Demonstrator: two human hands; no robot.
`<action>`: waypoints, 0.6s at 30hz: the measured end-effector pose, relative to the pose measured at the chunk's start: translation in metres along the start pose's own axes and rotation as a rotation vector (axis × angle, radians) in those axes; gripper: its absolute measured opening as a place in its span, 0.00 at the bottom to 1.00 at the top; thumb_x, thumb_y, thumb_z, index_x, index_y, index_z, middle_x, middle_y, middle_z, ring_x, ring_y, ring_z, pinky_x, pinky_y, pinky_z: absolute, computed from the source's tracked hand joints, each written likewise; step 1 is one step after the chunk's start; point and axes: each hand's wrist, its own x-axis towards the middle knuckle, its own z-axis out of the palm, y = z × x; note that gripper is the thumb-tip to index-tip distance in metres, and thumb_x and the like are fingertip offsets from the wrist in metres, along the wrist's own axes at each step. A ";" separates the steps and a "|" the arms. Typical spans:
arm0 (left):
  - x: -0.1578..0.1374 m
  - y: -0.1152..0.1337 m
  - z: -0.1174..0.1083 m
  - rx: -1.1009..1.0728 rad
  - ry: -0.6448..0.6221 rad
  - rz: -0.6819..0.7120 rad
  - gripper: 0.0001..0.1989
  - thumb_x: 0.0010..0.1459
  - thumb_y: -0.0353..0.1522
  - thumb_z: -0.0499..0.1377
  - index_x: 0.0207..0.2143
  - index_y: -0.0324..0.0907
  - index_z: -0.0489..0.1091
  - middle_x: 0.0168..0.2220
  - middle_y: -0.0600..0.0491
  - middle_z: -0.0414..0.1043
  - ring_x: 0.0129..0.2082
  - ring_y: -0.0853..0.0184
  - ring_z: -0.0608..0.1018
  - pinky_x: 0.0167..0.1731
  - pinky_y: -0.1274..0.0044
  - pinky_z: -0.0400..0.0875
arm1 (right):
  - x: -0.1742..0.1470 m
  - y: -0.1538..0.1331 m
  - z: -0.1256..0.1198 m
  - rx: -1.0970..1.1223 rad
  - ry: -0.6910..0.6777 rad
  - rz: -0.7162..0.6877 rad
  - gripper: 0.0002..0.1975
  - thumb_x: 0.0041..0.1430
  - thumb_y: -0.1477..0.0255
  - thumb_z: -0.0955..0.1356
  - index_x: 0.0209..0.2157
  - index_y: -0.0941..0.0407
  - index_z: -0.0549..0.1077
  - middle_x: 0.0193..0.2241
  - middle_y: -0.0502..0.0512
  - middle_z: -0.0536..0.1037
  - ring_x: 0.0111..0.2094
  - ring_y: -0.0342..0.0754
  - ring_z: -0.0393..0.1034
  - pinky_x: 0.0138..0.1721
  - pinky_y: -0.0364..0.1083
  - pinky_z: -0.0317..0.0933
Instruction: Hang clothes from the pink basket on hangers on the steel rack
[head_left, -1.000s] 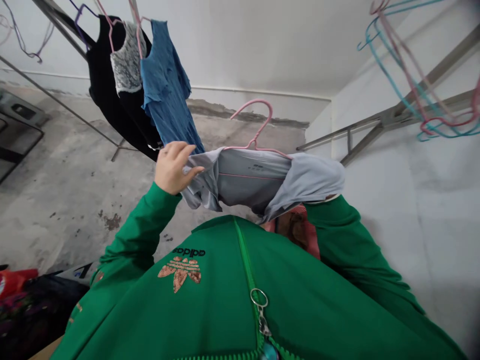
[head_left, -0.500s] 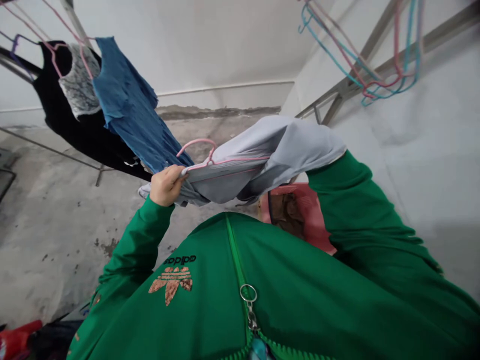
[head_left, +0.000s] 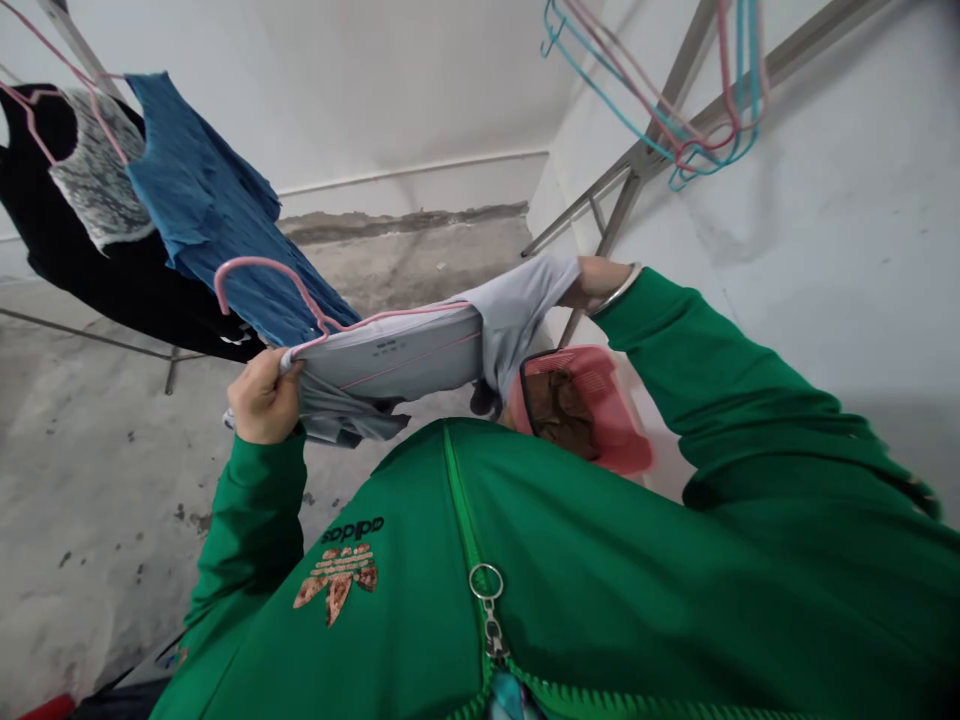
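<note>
A light grey shirt (head_left: 442, 360) is stretched between my two hands, with a pink hanger (head_left: 360, 322) inside its neck and shoulder. My left hand (head_left: 264, 395) is closed on the shirt and the hanger's left end; the hook points up beside it. At the shirt's other side, my right hand (head_left: 589, 283) reaches into the cloth. Fabric covers its fingers, so their grip is hidden. A bracelet (head_left: 624, 290) shows at that wrist.
To the left hang a blue dress (head_left: 202, 200), a lace-topped garment (head_left: 105, 170) and black clothing. Pink and blue hangers (head_left: 697, 150) dangle from a metal rack (head_left: 787, 60) at upper right. Below my right arm stands a pink basket (head_left: 626, 435) holding brown cloth (head_left: 559, 410).
My left hand has moved left with the hanger and shirt. My right hand, earlier covered by the cloth, now shows partly, and the shirt is drawn flatter. The view has shifted right.
</note>
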 end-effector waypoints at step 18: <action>-0.008 0.003 -0.009 0.036 0.003 0.098 0.09 0.61 0.37 0.55 0.32 0.43 0.71 0.23 0.54 0.66 0.23 0.69 0.69 0.27 0.76 0.64 | -0.017 0.006 -0.007 0.156 -0.261 0.147 0.24 0.62 0.53 0.57 0.37 0.58 0.72 0.30 0.59 0.76 0.32 0.50 0.71 0.37 0.51 0.67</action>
